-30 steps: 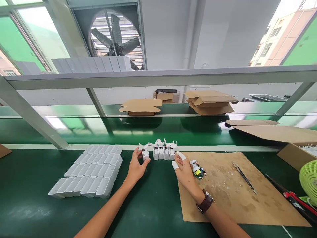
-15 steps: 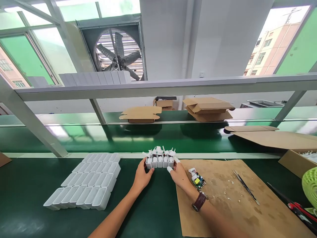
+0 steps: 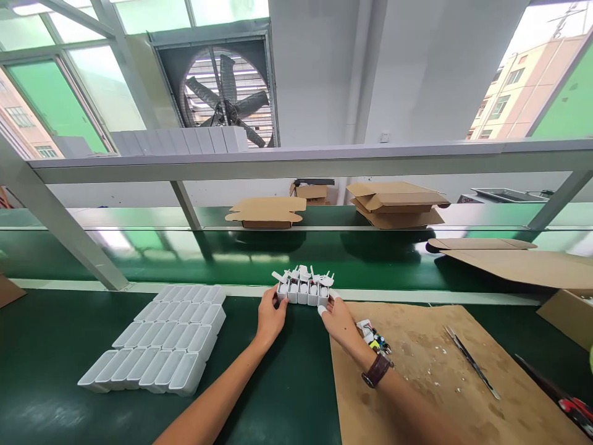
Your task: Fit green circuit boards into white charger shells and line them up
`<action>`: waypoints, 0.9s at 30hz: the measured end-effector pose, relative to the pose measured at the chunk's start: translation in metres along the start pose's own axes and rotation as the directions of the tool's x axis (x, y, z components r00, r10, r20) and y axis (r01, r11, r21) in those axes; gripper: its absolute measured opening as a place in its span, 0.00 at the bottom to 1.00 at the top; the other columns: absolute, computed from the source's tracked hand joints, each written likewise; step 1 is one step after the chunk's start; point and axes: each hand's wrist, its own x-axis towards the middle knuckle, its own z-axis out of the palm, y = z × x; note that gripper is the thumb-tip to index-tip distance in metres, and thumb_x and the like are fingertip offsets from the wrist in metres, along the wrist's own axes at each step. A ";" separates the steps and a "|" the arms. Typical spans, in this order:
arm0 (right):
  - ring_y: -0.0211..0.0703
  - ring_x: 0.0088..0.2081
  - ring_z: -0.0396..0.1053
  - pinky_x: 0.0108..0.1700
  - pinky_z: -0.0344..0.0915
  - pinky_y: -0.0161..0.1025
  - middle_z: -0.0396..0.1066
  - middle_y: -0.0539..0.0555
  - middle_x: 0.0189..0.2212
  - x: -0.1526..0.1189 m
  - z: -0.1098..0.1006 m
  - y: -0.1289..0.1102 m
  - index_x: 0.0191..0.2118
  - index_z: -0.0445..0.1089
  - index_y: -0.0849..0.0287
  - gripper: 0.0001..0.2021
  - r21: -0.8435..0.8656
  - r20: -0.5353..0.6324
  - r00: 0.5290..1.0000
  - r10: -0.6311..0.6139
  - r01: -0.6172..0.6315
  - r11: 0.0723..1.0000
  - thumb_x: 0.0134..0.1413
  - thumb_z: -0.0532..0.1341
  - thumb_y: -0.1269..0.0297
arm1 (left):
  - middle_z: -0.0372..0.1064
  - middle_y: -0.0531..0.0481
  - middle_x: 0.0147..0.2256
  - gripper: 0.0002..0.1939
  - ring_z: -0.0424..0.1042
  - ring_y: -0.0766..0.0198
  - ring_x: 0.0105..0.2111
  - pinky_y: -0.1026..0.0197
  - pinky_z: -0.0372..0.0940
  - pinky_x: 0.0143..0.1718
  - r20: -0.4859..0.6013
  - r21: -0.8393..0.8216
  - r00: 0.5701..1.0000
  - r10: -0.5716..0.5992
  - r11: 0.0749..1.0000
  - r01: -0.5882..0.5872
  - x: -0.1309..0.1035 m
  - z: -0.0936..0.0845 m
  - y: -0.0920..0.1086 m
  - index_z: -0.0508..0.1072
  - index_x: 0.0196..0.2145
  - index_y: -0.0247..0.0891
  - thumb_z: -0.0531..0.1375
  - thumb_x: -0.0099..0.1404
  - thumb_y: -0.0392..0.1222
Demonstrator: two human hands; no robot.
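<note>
Between my two hands is a short row of small white plastic cases [image 3: 303,292] with white parts sticking out of their tops. My left hand [image 3: 270,316] grips the row's left end, thumb at the front. On the right end, my right hand [image 3: 338,316] closes with its thumb and fingers, and white covers show on its fingertips. Just beyond the right wrist lies a small circuit board [image 3: 374,339] with white, yellow and blue parts, partly hidden by the arm. Empty white plastic cases [image 3: 160,346] stand in several rows to the left.
A brown cardboard sheet [image 3: 417,395] covers the right of the green table, with tweezers [image 3: 472,363] on it. Red-handled pliers or cutters [image 3: 574,405] lie at the right edge. Behind runs a green conveyor [image 3: 278,253] with flattened boxes [image 3: 393,203] beyond it, under a metal beam [image 3: 306,165].
Both hands have shifted the row of white cases slightly away from me and to the right. My view has turned slightly.
</note>
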 end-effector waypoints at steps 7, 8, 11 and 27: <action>0.55 0.49 0.76 0.57 0.70 0.50 0.79 0.63 0.46 0.078 -0.035 -0.008 0.53 0.72 0.63 0.25 0.045 -0.017 0.983 0.181 -0.180 0.983 0.45 0.57 0.70 | 0.72 0.39 0.52 0.23 0.75 0.51 0.51 0.52 0.70 0.56 0.009 -0.004 0.998 -0.063 0.998 0.063 0.057 0.052 0.010 0.72 0.56 0.35 0.61 0.62 0.32; 0.55 0.48 0.77 0.56 0.71 0.50 0.79 0.63 0.45 0.086 -0.038 -0.006 0.53 0.72 0.63 0.25 0.051 -0.016 0.979 0.201 -0.200 0.978 0.45 0.57 0.70 | 0.72 0.38 0.52 0.24 0.75 0.51 0.52 0.52 0.69 0.56 0.018 0.003 0.997 -0.077 0.997 0.077 0.063 0.059 0.010 0.71 0.56 0.35 0.61 0.61 0.31; 0.53 0.47 0.78 0.57 0.71 0.49 0.80 0.61 0.44 0.101 -0.043 0.001 0.53 0.73 0.63 0.27 0.071 -0.001 0.969 0.245 -0.245 0.967 0.44 0.56 0.71 | 0.72 0.36 0.54 0.25 0.74 0.49 0.54 0.52 0.67 0.58 0.060 0.029 0.992 -0.111 0.994 0.109 0.078 0.072 0.009 0.71 0.57 0.34 0.63 0.60 0.32; 0.62 0.58 0.73 0.62 0.71 0.54 0.78 0.63 0.51 0.033 -0.114 -0.005 0.49 0.76 0.57 0.19 -0.077 0.120 0.931 0.346 -0.339 0.938 0.50 0.70 0.57 | 0.65 0.43 0.64 0.27 0.55 0.46 0.70 0.42 0.54 0.70 0.253 0.319 0.955 0.153 0.919 -0.231 -0.003 -0.059 0.062 0.71 0.59 0.44 0.67 0.63 0.45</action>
